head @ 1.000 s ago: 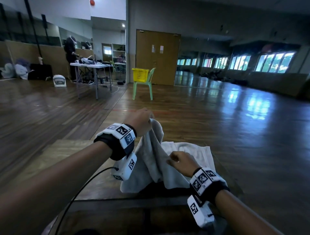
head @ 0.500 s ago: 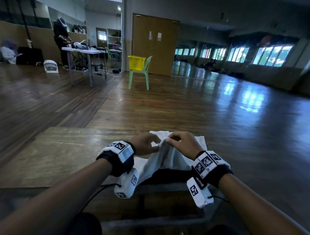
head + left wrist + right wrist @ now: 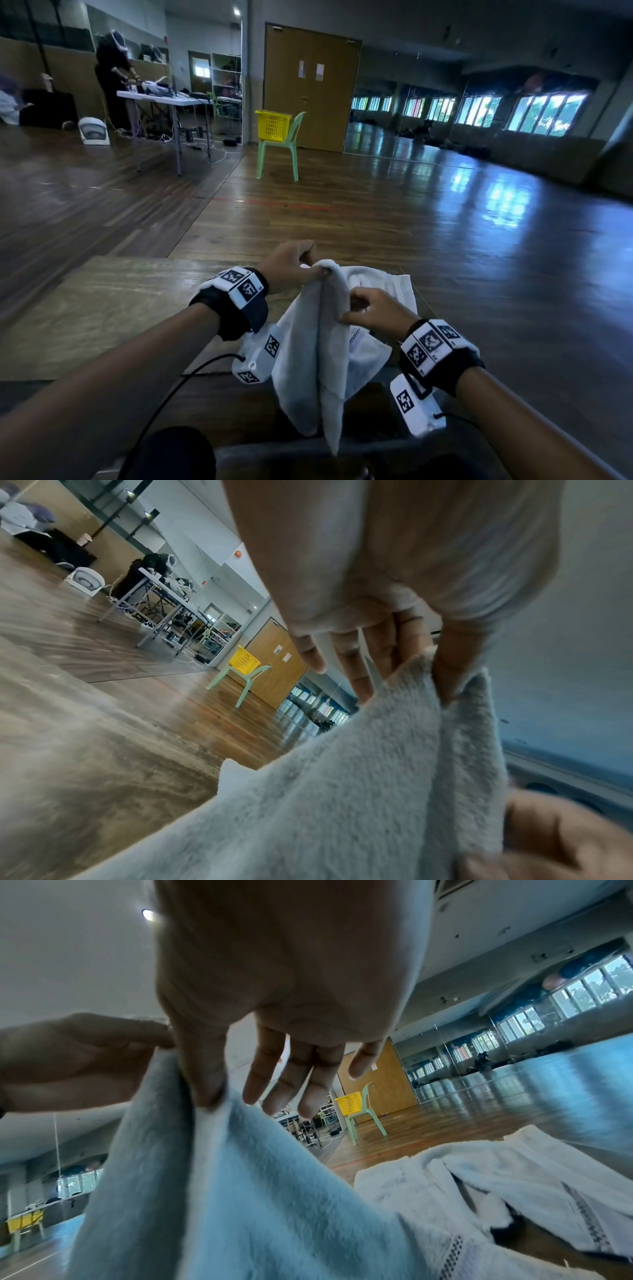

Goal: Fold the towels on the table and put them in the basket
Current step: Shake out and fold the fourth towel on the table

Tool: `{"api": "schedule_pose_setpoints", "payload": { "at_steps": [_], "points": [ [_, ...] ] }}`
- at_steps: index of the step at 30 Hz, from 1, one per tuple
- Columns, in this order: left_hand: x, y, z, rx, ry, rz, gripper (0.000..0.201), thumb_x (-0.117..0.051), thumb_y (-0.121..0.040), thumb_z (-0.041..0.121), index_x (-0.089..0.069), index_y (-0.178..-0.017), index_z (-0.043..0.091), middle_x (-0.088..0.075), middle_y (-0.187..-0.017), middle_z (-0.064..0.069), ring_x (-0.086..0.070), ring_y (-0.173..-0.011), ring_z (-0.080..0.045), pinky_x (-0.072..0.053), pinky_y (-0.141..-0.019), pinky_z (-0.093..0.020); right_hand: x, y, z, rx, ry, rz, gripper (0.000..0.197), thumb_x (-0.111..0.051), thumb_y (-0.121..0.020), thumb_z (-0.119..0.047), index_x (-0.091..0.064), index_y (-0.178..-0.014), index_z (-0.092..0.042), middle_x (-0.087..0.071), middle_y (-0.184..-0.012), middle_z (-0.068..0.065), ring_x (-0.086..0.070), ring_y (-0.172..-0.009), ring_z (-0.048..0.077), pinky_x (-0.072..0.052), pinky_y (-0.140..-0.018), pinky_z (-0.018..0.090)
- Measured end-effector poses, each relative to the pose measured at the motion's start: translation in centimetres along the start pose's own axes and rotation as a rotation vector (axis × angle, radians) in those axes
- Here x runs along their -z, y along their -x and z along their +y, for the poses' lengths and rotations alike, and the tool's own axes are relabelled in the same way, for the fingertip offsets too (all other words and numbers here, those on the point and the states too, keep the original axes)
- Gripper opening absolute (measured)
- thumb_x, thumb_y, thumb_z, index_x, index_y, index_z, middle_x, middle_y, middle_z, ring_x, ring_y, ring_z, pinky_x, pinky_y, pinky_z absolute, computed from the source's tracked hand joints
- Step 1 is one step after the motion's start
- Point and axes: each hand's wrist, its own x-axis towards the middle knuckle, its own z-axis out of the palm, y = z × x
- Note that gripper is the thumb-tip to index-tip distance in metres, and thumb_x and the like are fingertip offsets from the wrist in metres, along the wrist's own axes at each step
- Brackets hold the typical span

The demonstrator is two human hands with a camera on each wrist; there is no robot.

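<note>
Fingers first: the left hand (image 3: 291,263) pinches the top corner of a pale grey fluffy towel (image 3: 318,359), thumb against forefinger, other fingers loose. The right hand (image 3: 371,310) pinches the same towel's edge just below and beside it. The cloth hangs from both grips, its tail dangling past the near edge of the worn wooden table (image 3: 102,308). A second white towel (image 3: 383,284) lies rumpled behind the held one. With such light pinches a corner might slip and spoil the fold. The yellow plastic basket (image 3: 273,125), on a green chair (image 3: 279,150) far beyond the table, looks empty, though I can't be sure. Glossy wooden floor (image 3: 376,212) all round.
</note>
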Motion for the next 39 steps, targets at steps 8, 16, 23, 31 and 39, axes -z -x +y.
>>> {"api": "schedule_pose_setpoints", "payload": {
  "at_steps": [8, 16, 23, 31, 39],
  "points": [
    [1.7, 0.0, 0.4, 0.061, -0.038, 0.210, 0.029, -0.069, -0.079, 0.018, -0.043, -0.064, 0.020, -0.048, -0.064, 0.005, -0.044, -0.061, -0.011, -0.036, -0.056, -0.022, -1.9, 0.5, 0.8, -0.031, -0.049, -0.051, 0.010, -0.066, -0.080, -0.024, -0.060, -0.072, -0.027, -0.061, -0.071, -0.010, -0.058, -0.071, 0.008, -0.049, -0.076, 0.029],
    [6.9, -1.3, 2.6, 0.000, -0.092, 0.481, 0.025, -0.064, -0.083, 0.018, -0.046, -0.067, 0.018, -0.054, -0.070, -0.004, -0.049, -0.068, -0.017, -0.036, -0.058, -0.029, -1.2, 1.5, 1.8, -0.126, -0.170, -0.063, 0.004, -0.064, -0.084, -0.016, -0.063, -0.082, -0.020, -0.068, -0.087, 0.000, -0.064, -0.086, 0.014, -0.051, -0.082, 0.029],
    [7.5, -0.9, 0.1, 0.245, -0.328, 0.363, 0.034, -0.057, -0.076, 0.025, -0.049, -0.109, 0.019, -0.059, -0.104, -0.003, -0.055, -0.102, -0.026, -0.036, -0.100, -0.041, 0.9, -0.4, 0.1, -0.063, -0.132, 0.261, 0.017, -0.062, -0.077, -0.014, -0.052, -0.070, -0.025, -0.059, -0.067, -0.006, -0.056, -0.069, 0.015, -0.046, -0.071, 0.035],
    [-1.5, 2.5, -0.9, 0.157, -0.336, -0.075, 0.030, -0.048, -0.073, 0.063, -0.051, -0.071, 0.033, -0.059, -0.081, 0.018, -0.058, -0.096, -0.011, -0.029, -0.096, -0.041, 1.3, -1.6, -5.1, 0.200, 0.277, 0.302, 0.006, -0.055, -0.087, -0.027, -0.052, -0.085, -0.032, -0.063, -0.089, -0.014, -0.050, -0.091, 0.003, -0.013, -0.082, 0.025],
    [0.0, 1.7, -2.4, 0.105, -0.065, 0.069, 0.023, -0.057, -0.076, 0.053, -0.052, -0.065, 0.034, -0.056, -0.067, 0.016, -0.058, -0.072, -0.012, -0.050, -0.079, -0.047, -0.1, -1.3, -2.1, -0.028, 0.173, 0.089, 0.020, -0.066, -0.076, -0.034, -0.049, -0.071, -0.026, -0.056, -0.071, -0.011, -0.056, -0.085, 0.018, -0.035, -0.092, 0.042]
  ]
}}
